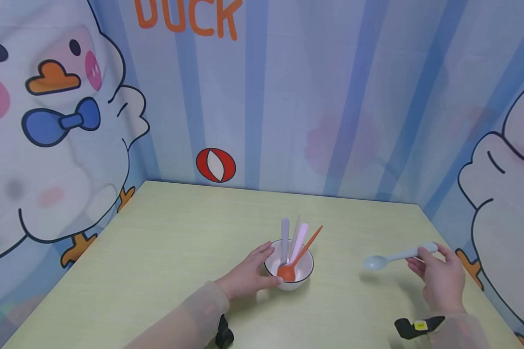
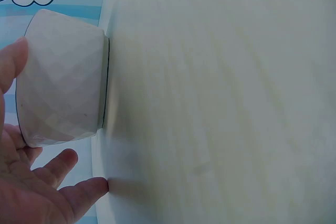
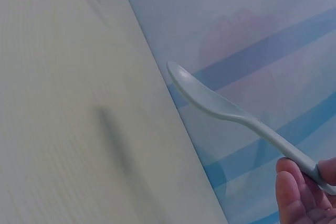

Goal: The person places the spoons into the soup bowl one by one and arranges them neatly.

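Observation:
A small white bowl (image 1: 293, 286) with a dark rim stands upright on the table, holding an orange spoon (image 1: 286, 273), a lavender handle (image 1: 285, 232), a pink handle (image 1: 300, 237) and a thin greyish handle whose kind I cannot tell. My left hand (image 1: 248, 275) holds the bowl's left side, thumb at the near rim and a finger at the far rim. Its faceted outer wall (image 2: 63, 77) shows in the left wrist view. Off to the right, my right hand (image 1: 443, 278) pinches a pale blue-white spoon (image 3: 210, 100) by its handle, above the table with its head pointing left.
The pale wood-look table (image 1: 192, 218) runs back to a blue striped cloth (image 1: 284, 106) printed with ducks and a red ball. Similar duck-printed cloth borders the left and right sides. A black strap (image 1: 419, 326) is at the right wrist.

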Motion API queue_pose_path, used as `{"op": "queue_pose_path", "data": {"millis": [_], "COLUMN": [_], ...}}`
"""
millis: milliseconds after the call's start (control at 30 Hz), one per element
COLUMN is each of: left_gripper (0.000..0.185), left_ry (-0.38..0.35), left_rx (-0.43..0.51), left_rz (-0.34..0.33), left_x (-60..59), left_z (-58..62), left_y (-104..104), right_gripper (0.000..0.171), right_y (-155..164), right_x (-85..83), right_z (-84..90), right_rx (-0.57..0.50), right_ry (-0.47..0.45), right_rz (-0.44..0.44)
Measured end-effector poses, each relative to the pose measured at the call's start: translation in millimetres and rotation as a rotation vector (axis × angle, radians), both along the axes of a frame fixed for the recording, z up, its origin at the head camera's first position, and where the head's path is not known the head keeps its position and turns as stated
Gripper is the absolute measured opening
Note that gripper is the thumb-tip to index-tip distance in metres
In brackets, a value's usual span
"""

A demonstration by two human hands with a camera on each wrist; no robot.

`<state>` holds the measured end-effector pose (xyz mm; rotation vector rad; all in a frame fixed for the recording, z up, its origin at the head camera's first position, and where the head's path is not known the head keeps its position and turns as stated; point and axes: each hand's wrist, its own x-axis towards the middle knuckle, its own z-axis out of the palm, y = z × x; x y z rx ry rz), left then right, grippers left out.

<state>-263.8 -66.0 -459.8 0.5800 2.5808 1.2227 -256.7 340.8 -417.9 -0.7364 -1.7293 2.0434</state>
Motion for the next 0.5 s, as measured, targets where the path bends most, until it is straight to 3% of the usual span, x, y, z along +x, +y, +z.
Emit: {"op": "queue_pose_path", "data": {"millis": [500], "left_gripper": [0.087], "left_ry": [-0.004], "left_rx": [0.006], "left_rz": [-0.002], "left_x": [-0.4], "left_z": [-0.8], "left_y": [0.1], "right_gripper": [0.071], "right_y": [-3.0], "right_x": [-4.3], "right_z": [10.1], "right_rx": [-0.031], "right_ry": [0.040], "right_rz": [-0.026]}}
